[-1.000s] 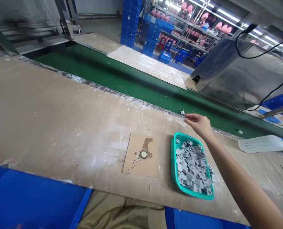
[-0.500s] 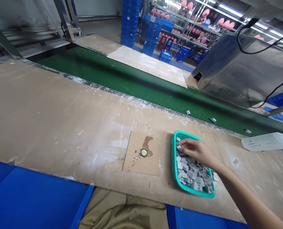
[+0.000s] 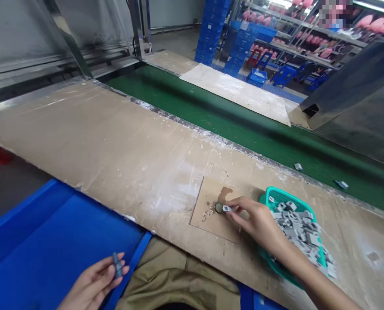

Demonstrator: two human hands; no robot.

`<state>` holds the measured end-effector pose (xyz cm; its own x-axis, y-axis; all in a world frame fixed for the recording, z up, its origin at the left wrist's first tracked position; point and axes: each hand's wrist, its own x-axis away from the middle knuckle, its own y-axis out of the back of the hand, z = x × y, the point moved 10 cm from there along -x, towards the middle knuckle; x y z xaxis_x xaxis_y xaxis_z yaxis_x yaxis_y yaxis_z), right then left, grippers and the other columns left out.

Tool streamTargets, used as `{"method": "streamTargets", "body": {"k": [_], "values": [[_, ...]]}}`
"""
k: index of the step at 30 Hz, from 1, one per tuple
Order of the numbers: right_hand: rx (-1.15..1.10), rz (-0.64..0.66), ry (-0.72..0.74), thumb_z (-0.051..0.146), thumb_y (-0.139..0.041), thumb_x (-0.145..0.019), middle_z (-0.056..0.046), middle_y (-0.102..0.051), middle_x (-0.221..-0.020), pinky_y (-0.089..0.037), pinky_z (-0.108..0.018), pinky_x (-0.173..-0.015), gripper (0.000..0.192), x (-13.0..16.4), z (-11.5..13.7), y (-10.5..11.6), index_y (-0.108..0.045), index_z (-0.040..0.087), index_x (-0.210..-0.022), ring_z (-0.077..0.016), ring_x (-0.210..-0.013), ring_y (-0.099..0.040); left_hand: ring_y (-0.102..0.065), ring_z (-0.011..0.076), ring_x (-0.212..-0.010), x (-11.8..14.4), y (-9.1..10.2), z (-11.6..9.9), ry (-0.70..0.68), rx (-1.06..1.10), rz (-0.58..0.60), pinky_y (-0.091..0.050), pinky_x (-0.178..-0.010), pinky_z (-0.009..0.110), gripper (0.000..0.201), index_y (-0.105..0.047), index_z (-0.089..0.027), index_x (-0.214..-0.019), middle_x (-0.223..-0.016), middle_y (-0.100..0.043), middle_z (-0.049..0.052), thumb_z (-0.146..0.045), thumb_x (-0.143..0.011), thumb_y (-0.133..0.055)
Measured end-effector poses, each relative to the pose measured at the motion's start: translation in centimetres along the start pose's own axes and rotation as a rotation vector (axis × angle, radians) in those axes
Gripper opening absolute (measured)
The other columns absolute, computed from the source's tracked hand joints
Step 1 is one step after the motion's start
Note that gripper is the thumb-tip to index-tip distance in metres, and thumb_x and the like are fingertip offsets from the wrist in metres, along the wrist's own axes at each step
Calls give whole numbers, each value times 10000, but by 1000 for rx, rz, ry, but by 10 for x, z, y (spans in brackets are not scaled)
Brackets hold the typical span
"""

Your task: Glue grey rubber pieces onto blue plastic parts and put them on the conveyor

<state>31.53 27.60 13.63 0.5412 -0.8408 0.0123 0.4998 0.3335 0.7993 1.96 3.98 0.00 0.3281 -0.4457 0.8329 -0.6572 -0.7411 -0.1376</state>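
My right hand [image 3: 258, 221] pinches a small grey square piece [image 3: 227, 209] and holds it against a round bottle cap [image 3: 218, 208] that sits on a brown card [image 3: 207, 206]. Right of the hand, a teal basket [image 3: 269, 196] holds several grey square pieces [image 3: 300, 226]. Low at the front, my left hand [image 3: 93, 282] holds a small dark blue-grey part [image 3: 117, 265] between its fingers, over a blue bin [image 3: 49, 241].
Beyond the worn wooden worktop [image 3: 114, 142] runs a green conveyor belt [image 3: 230, 125] carrying two small grey pieces [image 3: 298, 166]. A metal housing [image 3: 356, 99] stands at the right. Blue crates [image 3: 213, 26] and shelves fill the background.
My right hand went from the belt edge into the teal basket, then left to the bottle cap with a grey piece. My left hand has come into view holding a small part.
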Motion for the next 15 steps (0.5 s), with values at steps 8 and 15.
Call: {"method": "streamTargets", "body": {"k": [8, 15], "values": [[49, -19, 54, 284, -541, -844, -83, -697, -835, -537, -334, -676, 215, -9, 2, -11, -705, 187, -941, -210, -729, -661, -672, 175, -823, 23, -111, 18, -17, 88, 385, -559, -712, 192, 320, -739, -137, -848, -850, -734, 77, -267, -573, -837], [-468, -50, -304, 387, -743, -673, -109, -745, -832, -583, -322, -669, 247, 19, 16, 7, -731, 180, -807, -240, -720, -702, -675, 201, -824, 46, -197, 12, -179, 104, 555, -563, -767, 274, 295, -734, -142, -916, -840, -737, 90, -298, -669, -773]]}}
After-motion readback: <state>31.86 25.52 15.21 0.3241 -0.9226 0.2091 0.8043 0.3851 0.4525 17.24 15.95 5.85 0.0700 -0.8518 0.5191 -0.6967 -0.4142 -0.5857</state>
